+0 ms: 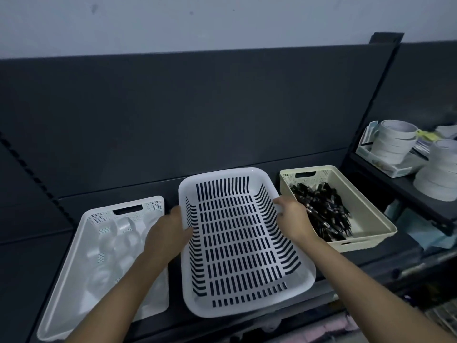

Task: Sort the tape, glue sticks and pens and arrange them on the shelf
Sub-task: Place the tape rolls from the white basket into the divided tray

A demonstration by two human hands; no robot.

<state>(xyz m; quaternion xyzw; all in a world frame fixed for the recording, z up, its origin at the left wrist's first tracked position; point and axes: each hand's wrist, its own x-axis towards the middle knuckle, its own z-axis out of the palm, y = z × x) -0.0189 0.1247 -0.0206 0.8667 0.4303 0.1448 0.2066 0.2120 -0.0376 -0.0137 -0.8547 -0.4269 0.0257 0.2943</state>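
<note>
Both our left hand [170,229] and right hand [294,215] are gripping the slotted basket's [247,311] rims at the shelf's [351,266] front edge, between probable tape rolls [123,227] and pens [321,211]; we're likely fetching glue sticks next.

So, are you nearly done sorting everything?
Partly. The pens already lie in the cream basket, and tape rolls sit in the white basket on the left. The left hand and right hand grip the slotted basket in the middle, which holds nothing. No glue sticks are in view, so they are probably what's left.
</note>
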